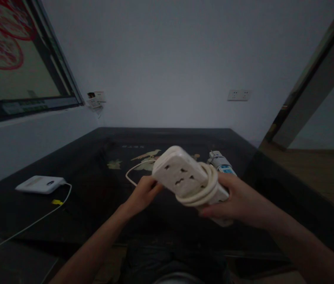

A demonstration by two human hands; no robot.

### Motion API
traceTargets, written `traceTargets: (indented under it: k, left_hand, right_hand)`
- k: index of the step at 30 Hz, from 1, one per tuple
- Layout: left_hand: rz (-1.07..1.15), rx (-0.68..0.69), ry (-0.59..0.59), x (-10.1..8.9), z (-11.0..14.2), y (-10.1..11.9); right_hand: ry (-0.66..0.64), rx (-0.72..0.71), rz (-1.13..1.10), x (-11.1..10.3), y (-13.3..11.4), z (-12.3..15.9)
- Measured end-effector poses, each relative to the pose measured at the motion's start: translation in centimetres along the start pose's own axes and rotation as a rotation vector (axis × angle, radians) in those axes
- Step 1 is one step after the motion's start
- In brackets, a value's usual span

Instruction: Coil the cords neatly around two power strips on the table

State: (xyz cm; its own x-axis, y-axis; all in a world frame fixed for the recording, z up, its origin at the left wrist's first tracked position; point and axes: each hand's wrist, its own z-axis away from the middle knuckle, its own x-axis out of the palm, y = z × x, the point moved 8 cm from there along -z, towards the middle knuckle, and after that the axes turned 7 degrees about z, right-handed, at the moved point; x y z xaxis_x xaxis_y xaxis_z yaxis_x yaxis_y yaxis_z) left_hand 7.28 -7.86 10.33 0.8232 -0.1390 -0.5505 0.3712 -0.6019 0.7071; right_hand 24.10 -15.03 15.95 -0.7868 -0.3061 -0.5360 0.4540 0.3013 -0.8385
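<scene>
A white power strip [181, 173] is held up, tilted, over the dark table. Its thick white cord [211, 185] is wound round its middle in several turns. My right hand [232, 201] is closed on the strip's right end, thumb below and fingers above. At the left end, my left hand [145, 194] has its fingers curled in a pinch on the loose part of the cord, which loops out to the left behind the hand. The strip's edge partly hides those fingertips. Behind my right hand lies a second power strip [225, 167], white with blue parts and wrapped in cord.
A glossy black table [90, 157] with a bird-and-flower pattern reaches the wall. On its left lies a white box-shaped device [41, 184] with a thin cable running off the front edge, near a yellow tag [57, 202]. Wall sockets [239, 95] are at the back; a window is left.
</scene>
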Motion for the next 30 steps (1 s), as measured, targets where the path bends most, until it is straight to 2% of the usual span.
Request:
traceTargets:
  k: [3,5,12,16,19,22,27,30]
  left_hand:
    - [0.042,-0.024,-0.067,0.3,0.3,0.5]
    - [0.025,-0.032,-0.065,0.3,0.5,0.5]
    - [-0.120,-0.025,-0.083,0.3,1.3,-0.9]
    - [-0.178,-0.048,-0.083,-0.5,1.8,-2.1]
    - [-0.182,-0.048,-0.044,-1.5,2.0,-2.7]
    - [-0.176,-0.046,-0.003,-2.4,1.9,-3.1]
    - [-0.166,-0.042,0.081,-3.8,1.7,-3.5]
    - [-0.156,-0.041,0.109,-4.3,1.7,-3.7]
  right_hand:
    - [0.139,0.075,-0.065,-2.5,1.6,0.2]
    - [0.171,0.128,-0.127,-3.4,2.8,0.3]
    - [0.227,0.143,-0.385,-5.8,5.6,1.1]
    - [0.188,0.172,-0.537,-6.4,7.4,1.8]
    - [0.149,0.157,-0.602,-5.8,7.8,2.6]
    - [0.090,0.065,-0.658,-4.4,6.4,3.4]
    - [-0.080,-0.120,-0.733,-0.9,2.9,4.4]
    - [-0.153,-0.114,-0.867,1.5,2.4,5.3]
